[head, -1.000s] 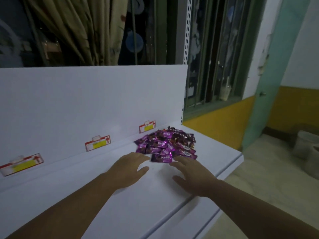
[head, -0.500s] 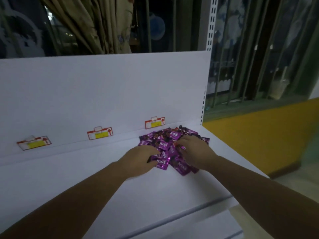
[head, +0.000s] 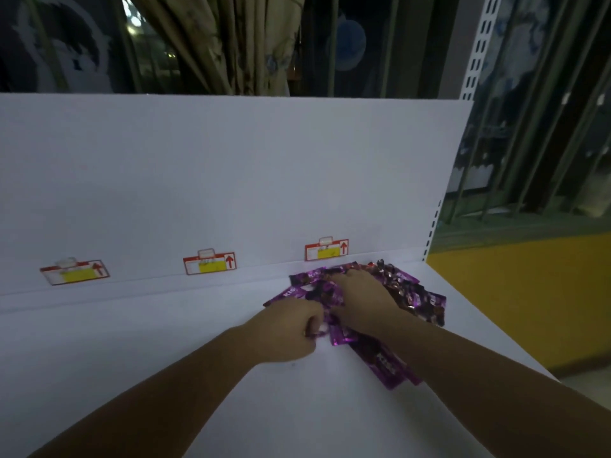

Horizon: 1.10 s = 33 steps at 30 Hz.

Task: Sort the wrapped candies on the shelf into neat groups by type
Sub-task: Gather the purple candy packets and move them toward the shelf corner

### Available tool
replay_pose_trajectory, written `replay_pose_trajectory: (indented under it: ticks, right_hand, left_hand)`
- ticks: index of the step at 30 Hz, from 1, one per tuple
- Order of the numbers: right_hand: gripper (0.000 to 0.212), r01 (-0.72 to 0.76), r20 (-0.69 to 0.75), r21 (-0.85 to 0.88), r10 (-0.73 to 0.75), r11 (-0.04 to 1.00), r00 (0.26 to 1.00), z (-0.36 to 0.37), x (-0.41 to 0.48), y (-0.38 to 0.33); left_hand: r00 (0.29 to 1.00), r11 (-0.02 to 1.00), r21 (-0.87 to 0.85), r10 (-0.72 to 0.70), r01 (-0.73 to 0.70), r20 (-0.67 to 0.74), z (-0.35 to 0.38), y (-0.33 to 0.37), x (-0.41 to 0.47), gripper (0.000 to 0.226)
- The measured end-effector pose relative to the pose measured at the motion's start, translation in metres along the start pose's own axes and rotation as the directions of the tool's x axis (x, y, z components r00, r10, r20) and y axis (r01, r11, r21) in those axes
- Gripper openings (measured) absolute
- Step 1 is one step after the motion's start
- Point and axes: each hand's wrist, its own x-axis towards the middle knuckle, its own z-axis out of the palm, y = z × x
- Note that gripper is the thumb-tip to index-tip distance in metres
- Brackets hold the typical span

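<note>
**Both hands in the purple heap**

The wrapped candies (head: 408, 294) lie in one loose heap at the right end of the white shelf (head: 165, 352). The heap sits against the back panel (head: 231, 176), below the rightmost price tag (head: 326, 250). A few pieces trail forward under our right forearm. Every wrapper we can read is the same glossy purple, and in this dim light we cannot pick out a second type.

We judge these to be very light, with slick, crinkly film around a small firm centre. They should slide over each other and over the smooth shelf at the slightest push. Raking with flat fingers should move many at once, though it is likely to scatter them. To lift a single piece, we would pinch the flat sealed end of the wrapper or take it across the middle between thumb and forefinger. None of them looks fragile.

Our left hand (head: 291, 328) sits at the heap's near-left edge with its fingers curled, and purple film shows inside the curl, so it is gripping candy. Our right hand (head: 362, 300) lies palm down on top of the heap, close beside the left. We cannot tell whether its fingers pinch anything.

A second ago both hands lay flat on the bare shelf just short of the heap, set apart. Half a second ago they had reached it, with the left fingers only touching the front edge. Since then the left has closed into a fist, the right has reached further back across the pile, and the heap has spread forward.
</note>
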Motion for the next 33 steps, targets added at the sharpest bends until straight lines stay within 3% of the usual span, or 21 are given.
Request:
replay_pose_trajectory:
  ticks: [3,6,10,12,15,18,21,23,27,29,33]
  right_hand:
    - [0.016,-0.013,-0.016,0.074,0.014,0.997,1.0,-0.006,0.008,0.002]
    - [0.006,-0.093,-0.014,0.156,0.096,0.983,0.995,-0.012,0.015,0.009]
    - [0.011,-0.224,-0.02,0.427,0.256,0.876,0.966,-0.02,0.02,0.016]
    - [0.017,-0.219,-0.008,0.519,0.261,0.826,0.965,-0.022,0.02,0.016]
    - [0.016,-0.136,0.093,0.398,0.107,0.907,0.99,-0.019,0.018,0.011]
    - [0.02,0.089,0.184,0.156,-0.118,0.984,0.976,-0.011,0.016,-0.003]
    - [0.041,0.239,0.232,-0.059,-0.22,0.969,0.948,-0.001,0.021,-0.015]
    - [0.04,0.269,0.24,-0.115,-0.237,0.956,0.942,0.005,0.025,-0.02]
    - [0.031,0.344,0.15,-0.064,-0.331,0.937,0.932,0.003,0.03,-0.019]
    - [0.022,0.345,0.08,0.027,-0.346,0.938,0.935,-0.002,0.031,-0.014]
    - [0.018,0.22,-0.068,0.238,-0.21,0.946,0.975,-0.018,0.037,0.007]
  left_hand:
    - [0.984,0.958,-0.265,-0.146,0.113,-0.106,-0.012,-0.027,0.003,0.027]
    - [0.949,0.868,-0.441,-0.299,0.227,-0.098,-0.018,-0.05,0.013,0.019]
    - [0.93,0.936,-0.191,-0.329,0.297,-0.166,-0.015,-0.069,0.031,0.019]
    - [0.938,0.944,-0.096,-0.327,0.317,-0.117,-0.011,-0.07,0.037,0.035]
    - [0.941,0.944,-0.093,-0.326,0.317,-0.095,-0.007,-0.071,0.041,0.035]
    - [0.951,0.938,-0.214,-0.296,0.272,-0.089,-0.011,-0.074,0.04,0.024]
    - [0.944,0.931,-0.234,-0.313,0.281,-0.108,-0.017,-0.077,0.034,0.026]
    - [0.927,0.916,-0.268,-0.345,0.298,-0.148,-0.02,-0.08,0.03,0.025]
    - [0.897,0.874,-0.383,-0.394,0.298,-0.201,-0.025,-0.084,0.024,0.016]
    - [0.897,0.854,-0.431,-0.401,0.291,-0.187,-0.027,-0.083,0.023,0.023]
    - [0.894,0.871,-0.368,-0.41,0.326,-0.18,-0.027,-0.072,0.031,0.017]
